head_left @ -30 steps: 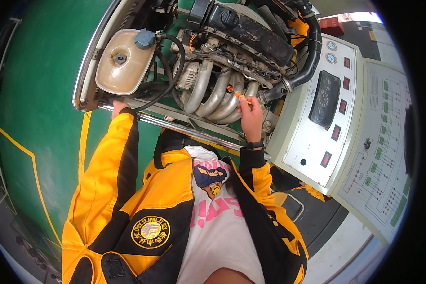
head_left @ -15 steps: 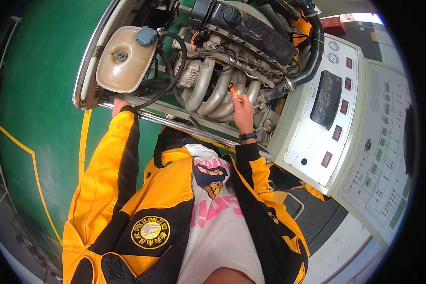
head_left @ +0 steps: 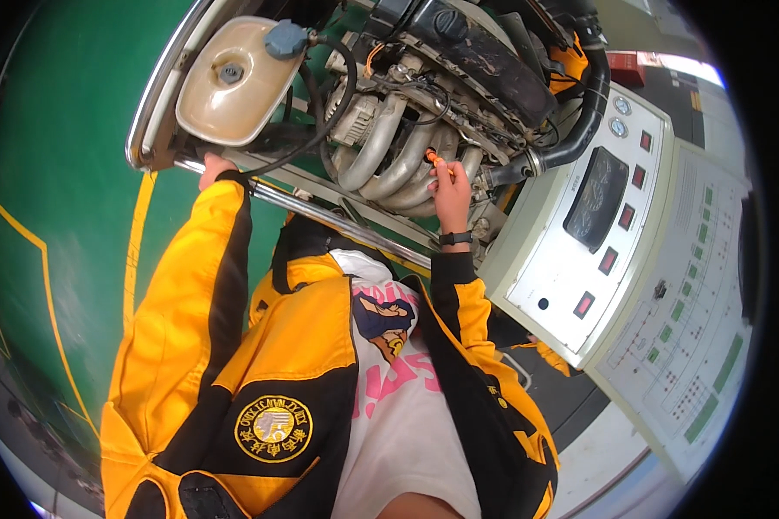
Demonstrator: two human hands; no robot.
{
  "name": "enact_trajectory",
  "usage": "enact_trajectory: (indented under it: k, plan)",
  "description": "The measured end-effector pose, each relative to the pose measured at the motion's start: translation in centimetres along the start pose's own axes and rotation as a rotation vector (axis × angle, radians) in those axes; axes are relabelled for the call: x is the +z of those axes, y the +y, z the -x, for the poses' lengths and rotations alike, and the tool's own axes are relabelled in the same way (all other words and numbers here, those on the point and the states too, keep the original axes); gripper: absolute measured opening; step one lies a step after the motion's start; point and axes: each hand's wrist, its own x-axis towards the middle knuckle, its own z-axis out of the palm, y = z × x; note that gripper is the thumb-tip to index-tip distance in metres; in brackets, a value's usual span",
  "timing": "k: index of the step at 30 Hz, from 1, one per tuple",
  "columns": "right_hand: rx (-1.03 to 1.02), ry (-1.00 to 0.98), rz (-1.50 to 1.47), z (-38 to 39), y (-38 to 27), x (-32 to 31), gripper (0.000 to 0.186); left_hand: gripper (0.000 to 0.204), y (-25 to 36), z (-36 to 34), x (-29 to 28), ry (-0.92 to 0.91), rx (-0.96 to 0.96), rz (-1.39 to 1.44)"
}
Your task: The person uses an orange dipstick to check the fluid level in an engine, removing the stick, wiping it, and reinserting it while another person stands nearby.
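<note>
Silver manifold pipes [head_left: 398, 164] crowd orange dipstick handle [head_left: 434, 157].

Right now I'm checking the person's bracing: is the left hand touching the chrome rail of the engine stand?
Touching. The head view shows the left hand resting on the chrome rail near its left end, fingers curled over it, no gap visible.

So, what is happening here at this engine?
A person in a yellow and black jacket leans over an engine mounted on a stand. The right hand pinches the orange dipstick handle among the silver manifold pipes. The left hand grips the chrome rail at the front of the stand, below the beige coolant tank. A panel with gauges and red displays stands to the right.
</note>
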Motion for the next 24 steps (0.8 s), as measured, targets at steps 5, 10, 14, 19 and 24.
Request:
enact_trajectory:
  k: [5, 10, 14, 19, 24]
  plan:
    - [0.028, 0.026, 0.03, -0.1, -0.2, -0.1, 0.02, 0.04, 0.9, 0.9, -0.3, 0.026, 0.034, -0.003]
    - [0.039, 0.019, 0.086, -0.2, -1.3, 0.0, 0.021, 0.055, -0.1, -1.5, 2.3, 0.163, -0.363, 0.461]
    - [0.061, 0.044, 0.085, -0.1, -0.8, -0.1, 0.023, 0.053, 0.8, -0.7, 1.7, 0.16, -0.468, 0.542]
    - [-0.199, 0.227, 0.483, 0.6, -0.9, 0.4, 0.032, 0.055, 1.9, 0.8, -0.3, 0.121, -0.564, 0.605]
    - [-0.23, 0.258, 0.952, 1.0, -3.5, -0.1, 0.042, 0.054, 1.0, -0.1, 0.5, 0.068, -0.46, 0.465]
